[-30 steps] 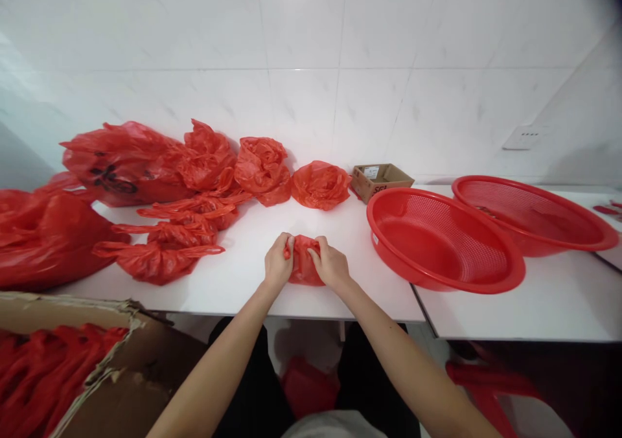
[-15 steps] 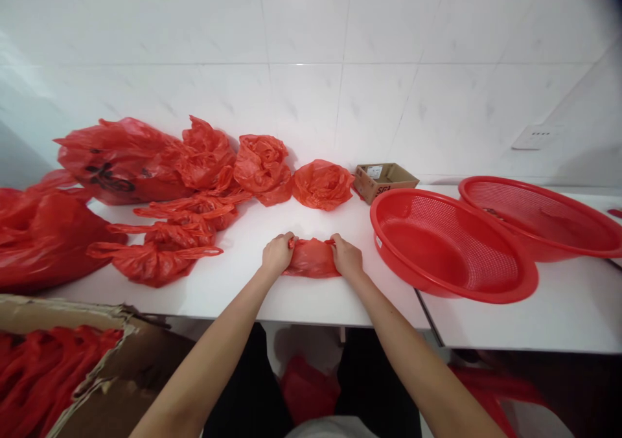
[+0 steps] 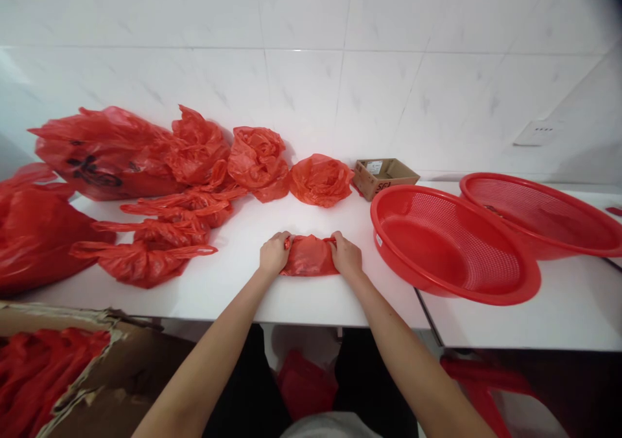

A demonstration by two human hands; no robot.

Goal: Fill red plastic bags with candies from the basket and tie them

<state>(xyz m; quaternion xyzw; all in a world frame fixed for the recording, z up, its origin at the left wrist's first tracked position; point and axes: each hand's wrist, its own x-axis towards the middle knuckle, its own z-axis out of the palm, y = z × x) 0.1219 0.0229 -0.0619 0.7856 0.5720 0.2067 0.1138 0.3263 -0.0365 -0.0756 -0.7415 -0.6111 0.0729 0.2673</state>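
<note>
A small red plastic bag (image 3: pixel 309 258) lies on the white table in front of me, its contents hidden. My left hand (image 3: pixel 275 253) is closed on the bag's left upper corner, where a bit of bunched plastic shows at the fingertips. At the opposite corner my right hand (image 3: pixel 346 254) grips the bag, fingers curled over its edge. The top edge is drawn out between both hands. Left of my left hand sits a filled red bag with handles spread (image 3: pixel 146 262), with similar bags behind it.
Two red plastic baskets (image 3: pixel 451 247) stand to the right, partly overlapping. A small cardboard box (image 3: pixel 383 173) is by the wall, beside a row of crumpled red bags (image 3: pixel 321 180). A large carton (image 3: pixel 126 360) holding red bags stands at the lower left.
The view has shifted slightly, so the bags at left appear farther left. Both hands keep their hold on the small red bag, almost unmoved.
</note>
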